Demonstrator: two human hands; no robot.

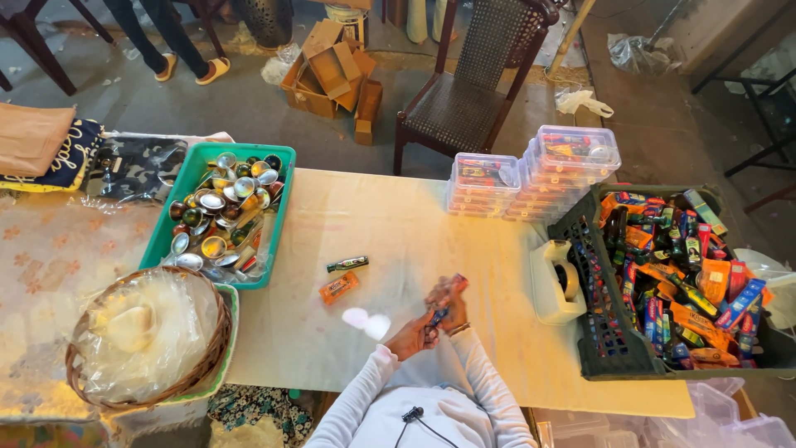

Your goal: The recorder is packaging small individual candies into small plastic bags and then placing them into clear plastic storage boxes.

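Note:
Both hands meet over the cream tabletop (381, 224), near its front edge. My left hand (412, 336) pinches the lower end of a small blue packet (438, 316). My right hand (448, 313) grips a pinkish-red packet (450, 289) just above it. Both packets are small and partly hidden by my fingers. On the table to the left lie an orange packet (338, 288) and a small dark bottle (347, 264), each apart from my hands.
A green tray (184, 192) of shiny round tins sits at the left. A wicker basket (145, 392) holds plastic wrap. A black crate (607, 332) of colourful packets stands right, beside a white tape dispenser (555, 286). Stacked clear boxes (531, 178), a chair (473, 91) and a person's legs (170, 37) are behind.

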